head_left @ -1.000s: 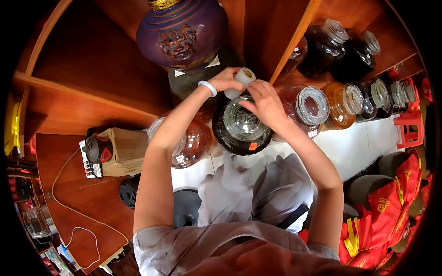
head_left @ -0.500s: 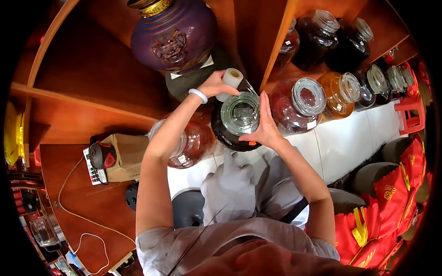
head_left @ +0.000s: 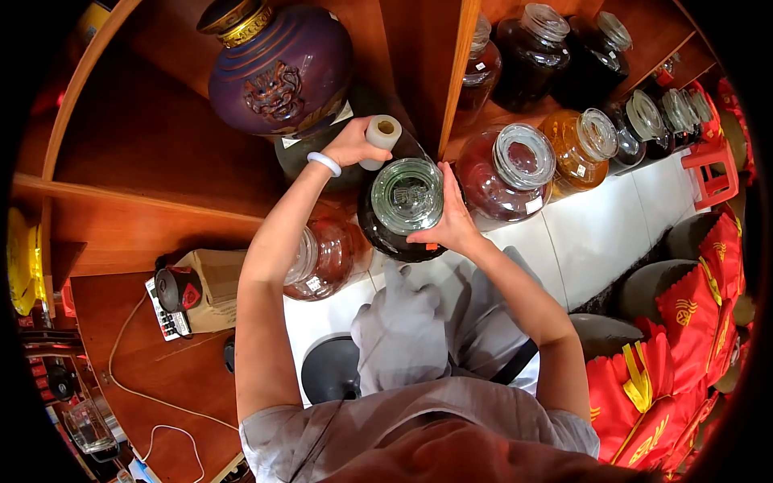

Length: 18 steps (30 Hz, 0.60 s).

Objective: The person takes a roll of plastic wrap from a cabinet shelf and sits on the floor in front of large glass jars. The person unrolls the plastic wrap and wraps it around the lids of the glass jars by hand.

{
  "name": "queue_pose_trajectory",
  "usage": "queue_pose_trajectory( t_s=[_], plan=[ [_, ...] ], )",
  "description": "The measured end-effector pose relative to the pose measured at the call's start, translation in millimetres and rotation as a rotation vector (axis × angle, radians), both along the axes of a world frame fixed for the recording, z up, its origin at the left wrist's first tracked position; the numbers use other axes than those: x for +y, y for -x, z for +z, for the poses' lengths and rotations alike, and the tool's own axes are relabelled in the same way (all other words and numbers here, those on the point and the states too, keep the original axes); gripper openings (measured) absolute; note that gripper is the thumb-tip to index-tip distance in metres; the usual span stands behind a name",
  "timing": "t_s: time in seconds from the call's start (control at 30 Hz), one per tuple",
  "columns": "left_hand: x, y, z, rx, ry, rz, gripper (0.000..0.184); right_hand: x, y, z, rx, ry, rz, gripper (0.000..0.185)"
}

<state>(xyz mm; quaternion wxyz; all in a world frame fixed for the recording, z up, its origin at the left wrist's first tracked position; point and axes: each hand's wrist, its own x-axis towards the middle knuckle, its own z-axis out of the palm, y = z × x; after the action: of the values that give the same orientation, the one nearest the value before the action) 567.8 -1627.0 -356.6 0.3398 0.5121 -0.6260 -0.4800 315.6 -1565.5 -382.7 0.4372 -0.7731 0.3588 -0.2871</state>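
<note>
My left hand, with a pale band at its wrist, is closed around a whitish roll of plastic wrap, tilted with its hollow core upward. The roll is just beyond a dark glass jar with a clear glass lid. Around the near right side of that lid, my right hand is cupped, fingers straight along the edge and thumb at the front. An orange label shows under the thumb. Whether any film stretches between roll and jar is hard to make out.
A reddish jar stands left of the dark one, another right of it, then an amber jar. A purple urn is behind. Red-covered pots line the right; a black stool is below.
The whole view has shifted, so the shelves and jars appear farther left. My left hand with the roll has drawn slightly left from the lid; my right hand stays against it.
</note>
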Motion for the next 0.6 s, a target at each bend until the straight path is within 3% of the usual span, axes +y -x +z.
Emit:
queue_pose_trajectory(
  t_s=[0.27, 0.6],
  plan=[
    [28, -15, 1, -0.101, 0.035, -0.028, 0.039, -2, 1, -5, -0.014, 0.02, 0.003, 0.129],
    [66, -12, -3, 0.018, -0.095, 0.001, 0.043, 0, 4, -2, -0.01, 0.032, 0.015, 0.125]
  ],
)
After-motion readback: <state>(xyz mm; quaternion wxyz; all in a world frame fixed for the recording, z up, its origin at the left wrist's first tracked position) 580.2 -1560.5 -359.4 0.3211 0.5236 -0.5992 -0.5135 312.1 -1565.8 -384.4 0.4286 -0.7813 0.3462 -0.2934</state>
